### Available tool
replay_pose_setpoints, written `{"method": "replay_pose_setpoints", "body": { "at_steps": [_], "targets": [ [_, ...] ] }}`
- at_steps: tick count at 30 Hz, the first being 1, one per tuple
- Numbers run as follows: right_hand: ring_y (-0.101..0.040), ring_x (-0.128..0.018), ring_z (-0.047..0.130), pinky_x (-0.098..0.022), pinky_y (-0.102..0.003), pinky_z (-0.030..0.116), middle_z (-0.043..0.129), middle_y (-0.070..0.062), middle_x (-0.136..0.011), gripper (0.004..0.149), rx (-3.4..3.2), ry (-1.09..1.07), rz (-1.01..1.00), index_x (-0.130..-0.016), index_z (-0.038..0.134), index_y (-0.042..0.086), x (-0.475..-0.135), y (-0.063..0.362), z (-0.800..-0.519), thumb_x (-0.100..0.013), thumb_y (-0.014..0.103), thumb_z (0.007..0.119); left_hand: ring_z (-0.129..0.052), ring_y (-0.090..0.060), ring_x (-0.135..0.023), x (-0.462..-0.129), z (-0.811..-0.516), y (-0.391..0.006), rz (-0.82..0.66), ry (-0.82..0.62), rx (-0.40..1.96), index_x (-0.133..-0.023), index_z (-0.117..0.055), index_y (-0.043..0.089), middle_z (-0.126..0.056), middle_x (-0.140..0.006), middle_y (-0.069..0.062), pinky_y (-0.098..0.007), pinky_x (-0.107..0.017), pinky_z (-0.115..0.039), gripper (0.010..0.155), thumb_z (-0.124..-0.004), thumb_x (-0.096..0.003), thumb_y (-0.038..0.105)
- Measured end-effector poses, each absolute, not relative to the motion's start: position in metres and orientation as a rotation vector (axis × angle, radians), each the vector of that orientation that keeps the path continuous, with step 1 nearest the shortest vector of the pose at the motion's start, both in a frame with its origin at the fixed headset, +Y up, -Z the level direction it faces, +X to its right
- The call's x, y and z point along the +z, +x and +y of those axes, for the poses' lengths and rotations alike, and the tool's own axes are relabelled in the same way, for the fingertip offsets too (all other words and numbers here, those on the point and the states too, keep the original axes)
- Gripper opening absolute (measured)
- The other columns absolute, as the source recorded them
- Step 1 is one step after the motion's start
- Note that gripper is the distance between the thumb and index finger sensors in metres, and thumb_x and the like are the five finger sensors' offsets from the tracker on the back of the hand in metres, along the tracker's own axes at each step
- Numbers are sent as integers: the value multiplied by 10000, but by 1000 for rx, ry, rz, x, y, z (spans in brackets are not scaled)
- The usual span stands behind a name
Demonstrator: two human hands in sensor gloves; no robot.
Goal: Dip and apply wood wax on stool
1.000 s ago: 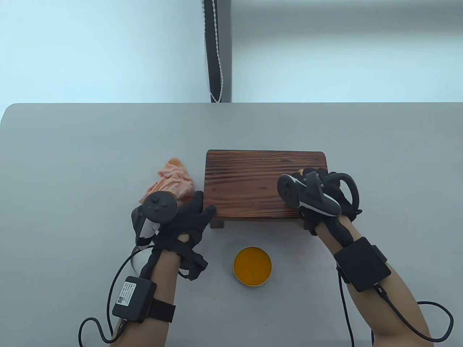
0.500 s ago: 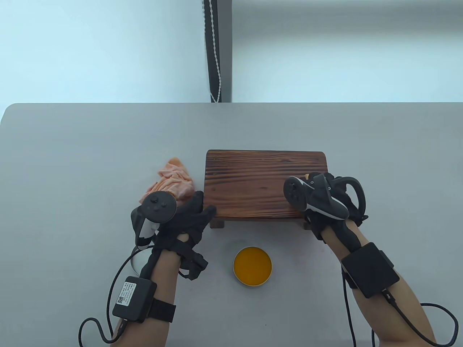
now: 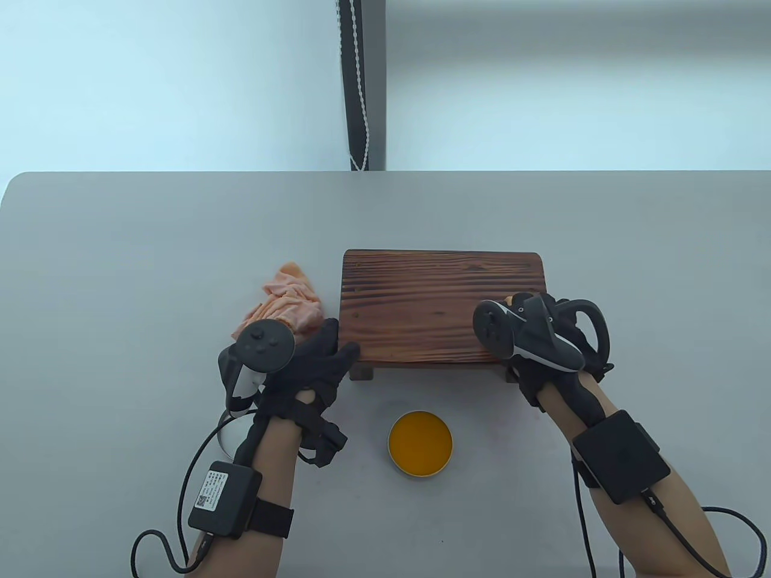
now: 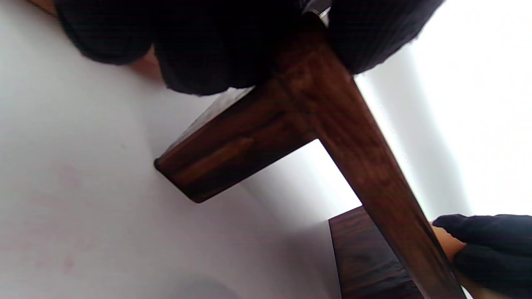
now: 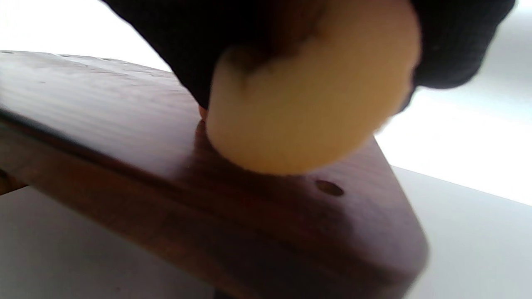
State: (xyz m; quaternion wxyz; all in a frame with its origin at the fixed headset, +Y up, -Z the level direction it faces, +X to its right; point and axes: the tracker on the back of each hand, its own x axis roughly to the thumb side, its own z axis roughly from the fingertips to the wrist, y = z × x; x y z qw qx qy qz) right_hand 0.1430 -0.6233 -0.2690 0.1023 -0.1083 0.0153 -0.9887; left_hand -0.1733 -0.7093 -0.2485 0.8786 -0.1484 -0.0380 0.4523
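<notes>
A dark wooden stool (image 3: 440,307) sits mid-table. The left hand (image 3: 313,367) grips its near left corner, fingers and thumb curled round the edge. The right hand (image 3: 554,337) pinches a pale yellow sponge (image 5: 307,104) and presses it on the stool's right end. An open tin of orange wax (image 3: 420,444) lies just in front; a peach cloth (image 3: 283,301) lies beside the stool's left end.

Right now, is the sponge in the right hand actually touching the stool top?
Touching. The right wrist view shows the sponge, gripped by the right hand, pressed against the stool top with no gap beneath it.
</notes>
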Motion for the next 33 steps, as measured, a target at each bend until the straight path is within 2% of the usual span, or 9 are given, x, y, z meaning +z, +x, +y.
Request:
{"method": "replay_pose_setpoints", "body": {
  "at_steps": [4,9,13,17,23,26,29,33],
  "targets": [
    [-415,-525,1060,-480,-661,863,1022,-264,-685,400,-2943,-222,76,-880,929,166,-284,152,-626,-482,211,948,-891,-474,-755,-248,-710,-174,-78,-308,951,-1152,-518,-110,-835,-950,-307,-749,-559,-731,832,-798,-584,430],
    [-431,-518,1058,-481,-675,857,1025,-278,-673,411,-2902,-312,-68,-879,937,118,-266,151,-619,-478,203,962,-892,-473,-755,-248,-710,-173,-77,-308,950,-1150,-523,-109,-837,-950,-305,-749,-559,-732,831,-800,-582,429],
    [-419,-532,1058,-488,-664,858,1025,-262,-689,395,-2923,-278,16,-869,942,174,-273,151,-622,-477,214,960,-893,-472,-756,-249,-710,-173,-80,-309,943,-1150,-522,-108,-838,-950,-305,-746,-562,-734,829,-799,-582,429],
    [-421,-529,1058,-484,-664,858,1023,-264,-691,404,-2935,-204,21,-882,928,165,-280,160,-623,-481,214,952,-893,-472,-755,-249,-710,-174,-81,-311,946,-1150,-523,-109,-838,-949,-305,-748,-561,-733,828,-799,-584,429],
    [-428,-520,1059,-483,-671,857,1028,-274,-673,407,-2893,-316,-37,-873,944,127,-263,151,-620,-474,207,966,-894,-473,-754,-249,-710,-173,-79,-307,942,-1150,-523,-109,-838,-949,-306,-748,-561,-733,829,-799,-583,429],
    [-421,-531,1062,-486,-661,860,1028,-262,-692,393,-2916,-240,33,-870,940,179,-274,155,-623,-479,214,959,-893,-473,-755,-249,-710,-173,-81,-308,940,-1149,-523,-110,-837,-950,-306,-748,-561,-733,829,-799,-584,429],
    [-421,-528,1062,-483,-660,861,1027,-263,-690,401,-2898,-158,24,-880,928,169,-282,166,-623,-482,213,952,-894,-472,-754,-249,-710,-173,-81,-308,943,-1150,-524,-108,-839,-949,-305,-749,-561,-733,829,-799,-583,430],
    [-428,-519,1062,-482,-668,859,1029,-275,-674,406,-2862,-242,-36,-874,939,130,-264,162,-620,-476,204,964,-894,-473,-754,-249,-710,-173,-80,-307,941,-1149,-524,-111,-840,-947,-307,-749,-562,-733,830,-800,-582,429]
  ]
}}
